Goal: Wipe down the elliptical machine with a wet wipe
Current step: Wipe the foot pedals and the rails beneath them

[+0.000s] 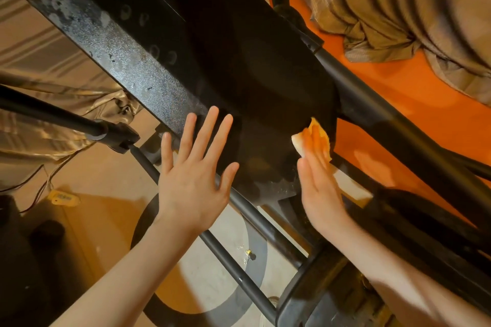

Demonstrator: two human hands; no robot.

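Observation:
The elliptical machine's black housing (212,56) runs diagonally from top left to lower right, its left face dusty and speckled grey. My left hand (194,178) lies flat against the housing's lower part with fingers spread and straight. My right hand (318,180) presses a wet wipe (305,141) against the housing's right side with straight fingers; the wipe looks orange in this light and pokes out above the fingertips. A white strip of the wipe also shows behind the hand.
Dark metal tubes (239,268) of the frame cross below both wrists. A black pedal arm (425,233) lies at lower right. Tan curtains (411,8) hang at top right and at left, over an orange floor (398,103). Cables (39,188) trail at left.

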